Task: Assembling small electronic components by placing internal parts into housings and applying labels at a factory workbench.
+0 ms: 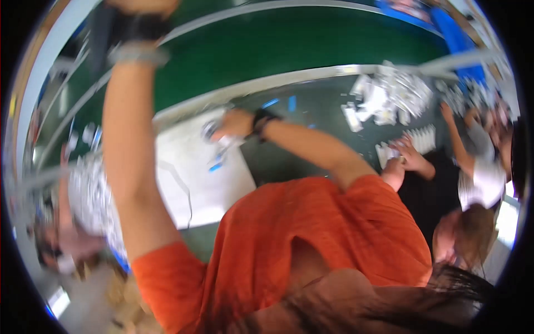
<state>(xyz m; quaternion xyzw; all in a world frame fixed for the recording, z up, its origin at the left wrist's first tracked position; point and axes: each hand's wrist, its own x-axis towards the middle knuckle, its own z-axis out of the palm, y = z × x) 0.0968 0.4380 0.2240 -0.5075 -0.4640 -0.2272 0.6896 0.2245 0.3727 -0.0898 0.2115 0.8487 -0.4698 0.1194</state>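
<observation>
Dark green bench (311, 106), white sheet (219, 195) at 9 o'clock. Right hand (236, 123), at the sheet's 1 o'clock, bent over a small whitish piece (225, 140); blurred, grip cannot be told. Left hand (146, 4) high at 11 o'clock, cut off; closure unreadable. Judgement: light pinch, steady wrist, piece kept over sheet.

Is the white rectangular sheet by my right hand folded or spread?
Spread: the white rectangular sheet lies flat on the dark green table, its broad face showing.
</observation>
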